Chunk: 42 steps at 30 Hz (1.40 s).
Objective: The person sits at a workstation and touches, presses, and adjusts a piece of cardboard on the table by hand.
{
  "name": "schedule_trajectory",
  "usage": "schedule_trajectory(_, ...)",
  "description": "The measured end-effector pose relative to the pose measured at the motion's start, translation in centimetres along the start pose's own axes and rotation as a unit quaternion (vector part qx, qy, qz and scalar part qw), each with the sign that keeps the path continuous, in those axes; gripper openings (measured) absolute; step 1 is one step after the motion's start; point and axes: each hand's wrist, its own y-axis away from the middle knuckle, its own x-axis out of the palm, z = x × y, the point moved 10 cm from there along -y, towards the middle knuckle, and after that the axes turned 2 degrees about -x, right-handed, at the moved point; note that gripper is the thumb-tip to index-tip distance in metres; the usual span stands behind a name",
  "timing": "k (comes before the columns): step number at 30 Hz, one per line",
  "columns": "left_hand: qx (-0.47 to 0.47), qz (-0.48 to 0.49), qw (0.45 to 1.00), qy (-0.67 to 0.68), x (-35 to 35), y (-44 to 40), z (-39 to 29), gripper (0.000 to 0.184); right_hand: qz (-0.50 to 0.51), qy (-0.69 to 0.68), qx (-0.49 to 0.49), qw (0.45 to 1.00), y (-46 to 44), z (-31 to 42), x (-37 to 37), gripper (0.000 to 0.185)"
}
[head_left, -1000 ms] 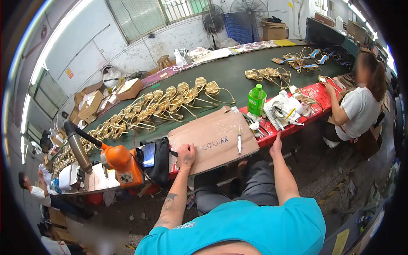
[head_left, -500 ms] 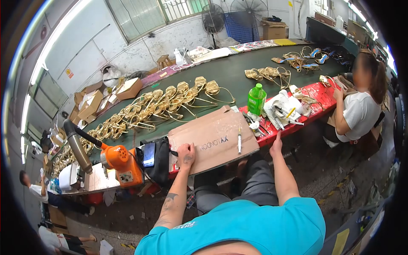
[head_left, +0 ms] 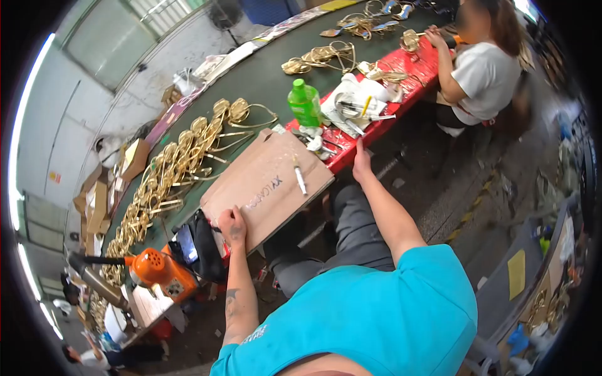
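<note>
My left hand [head_left: 233,225] rests closed on the left edge of a cardboard sheet [head_left: 263,182] with printed lettering; whatever its curled fingers might hold is hidden. A white pen-like tube [head_left: 300,177] lies on the sheet. My right hand [head_left: 361,161] is at the front edge of the red-covered table [head_left: 401,125], fingers stretched out and nothing in them. Just beyond it are a white cloth [head_left: 342,103] with tools on it and a green bottle [head_left: 304,103].
Gold strappy sandals [head_left: 169,166] lie in a long row on the dark belt [head_left: 269,81]. An orange heat blower [head_left: 153,269] and a black bag [head_left: 210,244] stand left. On the right a co-worker [head_left: 483,81] handles a sandal [head_left: 411,41].
The view has turned to the right and tilted, so the table appears slanted. My hands keep their places at the table. The co-worker's hands and sandal have moved.
</note>
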Motion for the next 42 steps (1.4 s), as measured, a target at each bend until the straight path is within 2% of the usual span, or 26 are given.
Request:
schedule_trajectory(4,-0.008,0.000,1.000,-0.022,-0.4,0.2,0.4,0.038,0.002,-0.012,0.021,1.000,0.7,-0.1,1.1,0.078)
schedule_trajectory(9,-0.032,0.017,0.999,-0.034,-0.6,0.3,-0.4,0.037,-0.058,-0.053,-0.037,0.996,1.9,3.1,0.0,0.079)
schedule_trajectory(13,-0.050,0.005,0.997,-0.056,-1.1,0.2,-1.6,0.035,-0.218,-0.054,-0.064,0.972,-2.5,5.8,-3.7,0.078)
schedule_trajectory(15,-0.035,0.009,0.997,-0.068,-1.1,0.1,-2.2,0.034,-0.274,-0.037,-0.061,0.959,-4.3,6.4,-3.7,0.079)
schedule_trajectory(16,-0.056,0.002,0.995,-0.084,-1.1,0.1,-2.0,0.034,-0.290,-0.021,-0.058,0.955,-4.4,6.3,-3.8,0.079)
schedule_trajectory(19,-0.029,0.009,0.996,-0.086,-0.8,0.1,-1.3,0.030,-0.294,0.046,-0.039,0.954,-4.7,6.0,-2.2,0.079)
schedule_trajectory(22,0.004,0.002,0.992,-0.122,0.1,-0.2,-0.4,0.028,-0.285,0.106,-0.068,0.950,-5.4,7.4,-2.0,0.079)
schedule_trajectory(25,0.171,0.019,0.962,-0.213,1.7,-0.1,-3.2,0.018,-0.274,0.141,-0.077,0.948,-4.2,7.6,0.1,0.079)
schedule_trajectory(26,0.160,0.009,0.964,-0.211,1.4,-0.1,-3.1,0.018,-0.276,0.146,-0.071,0.947,-3.8,7.8,0.0,0.078)
schedule_trajectory(28,0.189,0.044,0.947,-0.257,2.3,-0.2,-3.6,0.017,-0.290,0.149,-0.064,0.943,-3.6,8.5,-0.5,0.077)
schedule_trajectory(29,0.190,0.031,0.948,-0.254,2.2,-0.2,-3.7,0.019,-0.268,0.087,-0.089,0.955,-5.7,6.9,-1.4,0.073)
schedule_trajectory(30,0.218,0.047,0.933,-0.283,1.3,-0.3,-6.8,0.019,-0.260,0.075,-0.107,0.957,-6.6,6.4,-1.9,0.069)
schedule_trajectory(31,0.216,0.066,0.941,-0.251,1.8,0.3,-6.2,0.018,-0.267,0.063,-0.128,0.953,-5.8,7.1,-1.5,0.069)
schedule_trajectory(32,0.230,0.085,0.947,-0.206,2.8,0.5,-5.7,0.017,-0.247,0.004,-0.100,0.964,-5.5,6.4,-0.9,0.067)
schedule_trajectory(33,0.370,0.081,0.901,-0.211,4.2,2.3,-8.1,0.016,-0.228,-0.067,-0.091,0.967,-5.8,7.1,0.1,0.066)
schedule_trajectory(34,0.444,0.042,0.879,-0.172,4.1,4.3,-12.4,0.012,-0.200,-0.112,-0.109,0.967,-7.7,6.0,0.3,0.063)
schedule_trajectory(35,0.225,0.366,0.889,-0.156,10.3,5.4,-8.8,0.016,-0.177,-0.147,-0.126,0.965,-9.3,5.3,-0.6,0.062)
schedule_trajectory(37,0.227,0.543,0.808,-0.029,11.8,12.2,-15.2,0.029,-0.248,-0.149,-0.211,0.934,-9.1,6.8,-1.6,0.063)
schedule_trajectory(38,0.530,0.452,0.714,-0.069,9.4,15.6,-21.9,0.027,-0.276,-0.125,-0.231,0.925,-8.8,7.2,-1.9,0.063)
schedule_trajectory(40,0.646,0.355,0.671,0.078,9.4,20.0,-24.4,0.020,-0.332,-0.071,-0.247,0.908,-7.8,7.8,-2.3,0.065)
schedule_trajectory(42,0.664,0.412,0.623,0.032,11.9,21.8,-25.1,0.026,-0.381,-0.011,-0.238,0.893,-6.8,7.7,-2.7,0.069)
